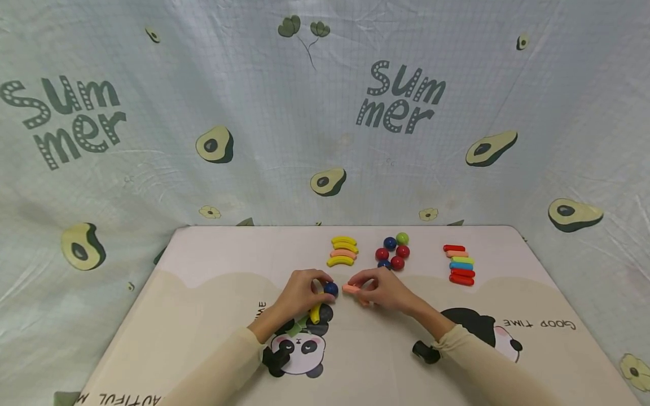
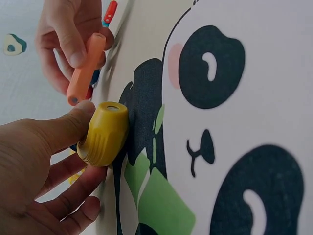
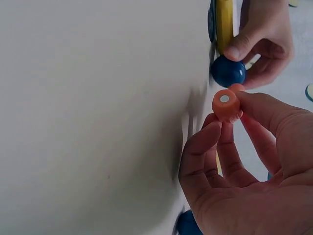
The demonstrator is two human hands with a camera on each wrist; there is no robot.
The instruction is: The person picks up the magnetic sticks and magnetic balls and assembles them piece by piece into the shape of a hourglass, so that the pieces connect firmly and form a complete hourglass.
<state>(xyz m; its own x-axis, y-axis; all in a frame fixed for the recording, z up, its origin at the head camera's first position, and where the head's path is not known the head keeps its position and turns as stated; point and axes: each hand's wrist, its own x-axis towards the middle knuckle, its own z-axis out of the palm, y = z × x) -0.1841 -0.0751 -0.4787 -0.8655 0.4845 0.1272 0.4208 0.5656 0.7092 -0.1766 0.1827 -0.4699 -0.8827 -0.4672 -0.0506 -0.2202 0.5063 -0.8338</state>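
Observation:
My left hand pinches a dark blue ball joined to a yellow magnetic rod, low over the panda print on the table. From the left wrist, the yellow rod shows its end, and most of the ball is hidden behind it. Facing it, my right hand holds an orange magnetic rod between thumb and fingers, one end pointing at the ball. In the right wrist view, the orange rod appears nearly end-on, with the blue ball just beyond it. Fingers cover part of the rod.
Behind the hands lie a stack of curved rods, yellow and orange, and a cluster of red, blue and green balls. Several coloured straight rods line up farther right. A printed curtain hangs behind the table.

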